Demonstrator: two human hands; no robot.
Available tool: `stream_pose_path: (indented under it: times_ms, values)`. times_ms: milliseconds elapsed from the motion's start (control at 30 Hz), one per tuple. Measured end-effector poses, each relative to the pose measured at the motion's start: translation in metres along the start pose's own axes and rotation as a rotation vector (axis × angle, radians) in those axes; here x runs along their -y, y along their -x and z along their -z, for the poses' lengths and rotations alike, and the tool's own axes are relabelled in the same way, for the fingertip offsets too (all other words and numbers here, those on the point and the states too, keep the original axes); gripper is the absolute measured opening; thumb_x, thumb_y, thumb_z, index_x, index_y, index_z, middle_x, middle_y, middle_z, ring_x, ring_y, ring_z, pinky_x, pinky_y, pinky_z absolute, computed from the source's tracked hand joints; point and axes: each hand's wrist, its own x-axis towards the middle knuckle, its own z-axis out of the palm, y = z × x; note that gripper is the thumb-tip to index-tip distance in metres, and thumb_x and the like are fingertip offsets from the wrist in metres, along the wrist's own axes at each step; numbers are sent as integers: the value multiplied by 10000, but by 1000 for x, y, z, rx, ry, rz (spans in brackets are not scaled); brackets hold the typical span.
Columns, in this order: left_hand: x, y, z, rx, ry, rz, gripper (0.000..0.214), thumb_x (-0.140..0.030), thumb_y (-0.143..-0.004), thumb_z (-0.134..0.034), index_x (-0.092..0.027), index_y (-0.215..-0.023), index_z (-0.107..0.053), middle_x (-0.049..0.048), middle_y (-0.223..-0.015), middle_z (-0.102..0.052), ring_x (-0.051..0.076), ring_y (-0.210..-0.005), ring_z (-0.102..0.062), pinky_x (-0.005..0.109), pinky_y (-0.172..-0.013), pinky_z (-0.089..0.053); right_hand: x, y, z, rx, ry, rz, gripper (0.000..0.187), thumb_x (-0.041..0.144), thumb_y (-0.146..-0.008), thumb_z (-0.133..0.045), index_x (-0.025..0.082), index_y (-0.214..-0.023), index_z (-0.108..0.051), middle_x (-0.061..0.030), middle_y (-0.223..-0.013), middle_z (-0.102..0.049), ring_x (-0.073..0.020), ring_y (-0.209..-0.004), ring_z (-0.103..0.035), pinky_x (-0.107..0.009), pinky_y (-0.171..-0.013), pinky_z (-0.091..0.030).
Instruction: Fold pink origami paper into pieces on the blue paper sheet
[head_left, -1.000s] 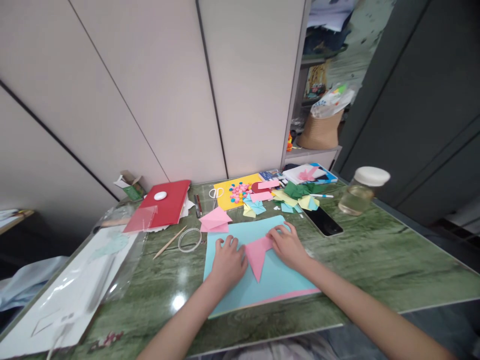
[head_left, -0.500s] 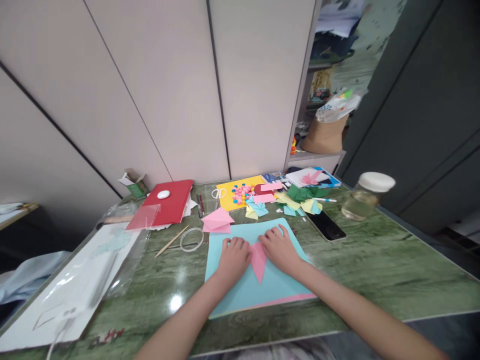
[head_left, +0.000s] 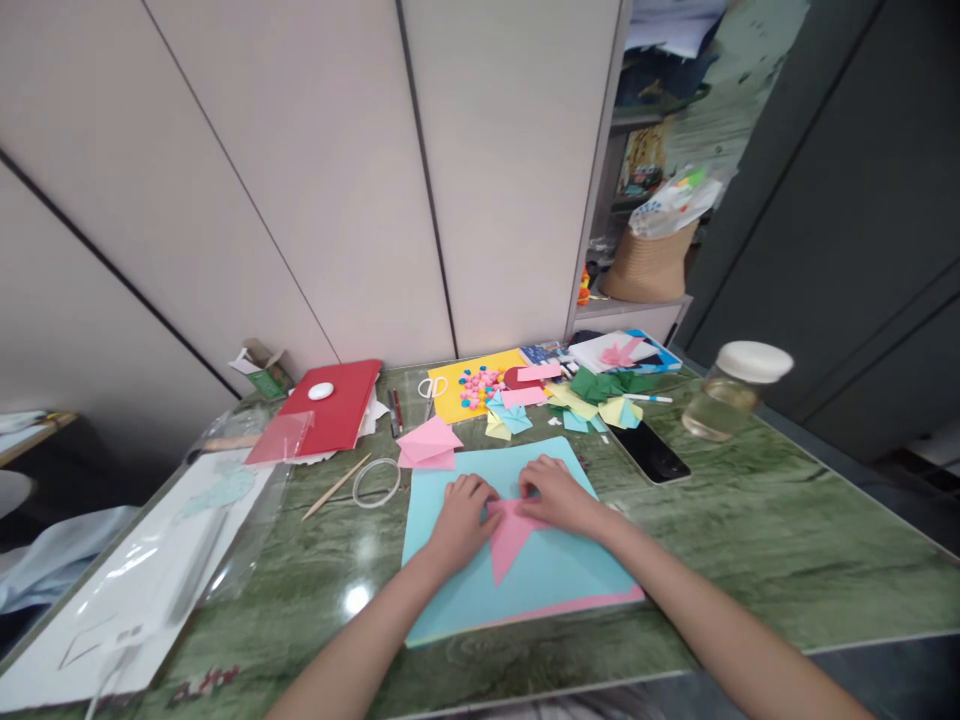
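A folded piece of pink paper (head_left: 507, 548) lies over the light blue sheets (head_left: 540, 585), one point of it aimed toward me. My left hand (head_left: 463, 520) pinches its upper left edge, fingers curled. On the upper right edge, my right hand (head_left: 559, 497) grips the same paper between thumb and fingers. Both hands hide parts of the paper's top edge. Just beyond the sheets, to the left, sits a stack of folded pink paper (head_left: 429, 443).
Left are a tape roll (head_left: 377, 483), a wooden stick (head_left: 336, 487) and a red folder (head_left: 330, 405). Scissors (head_left: 433, 387), pink and blue pompoms (head_left: 480, 388) and folded paper pieces (head_left: 574, 400) lie at the back. Right are a phone (head_left: 651, 453) and a lidded jar (head_left: 731, 395).
The pink paper has turned a little and shows wider, its point shifted left and nearer to me. Both hands have moved slightly, still at its upper edge.
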Motion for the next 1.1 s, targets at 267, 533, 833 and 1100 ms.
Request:
stream_pose_path:
  times_ms: [267, 533, 833, 1100]
  values:
    - [9, -3, -6, 19, 125, -25, 141, -229, -765, -652, -195, -888, -590, 19, -882, -566, 181, -881, -516, 323, -797, -399, 0, 2, 0, 27, -87, -6, 145, 245, -759, -639, 235, -897, -594, 25, -732, -595, -160, -809, -514, -316, -795, -310]
    - [12, -1, -9, 22, 173, -12, 232, -244, -754, -668, -211, -973, -597, 40, -964, -535, 215, -948, -476, 375, -845, -381, 1, 2, -4, 42, -101, -8, 83, 256, -773, -636, 227, -842, -601, -4, -897, -608, -190, -939, -490, -331, -824, -311]
    - [11, -6, -5, 5, 296, 14, 215, -242, -719, -705, -200, -900, -598, 33, -930, -555, 210, -921, -486, 356, -822, -382, 5, 10, 1, 62, -88, -38, 209, 221, -760, -630, 251, -965, -604, -25, -931, -604, -212, -943, -494, -363, -831, -312]
    - [8, 1, -5, 7, 503, 43, 68, -120, -773, -611, -188, -781, -608, 0, -776, -596, 148, -772, -538, 270, -717, -407, 11, 11, 2, 38, -157, -77, 37, 220, -782, -620, 217, -754, -595, -3, -785, -603, -191, -859, -499, -347, -794, -326]
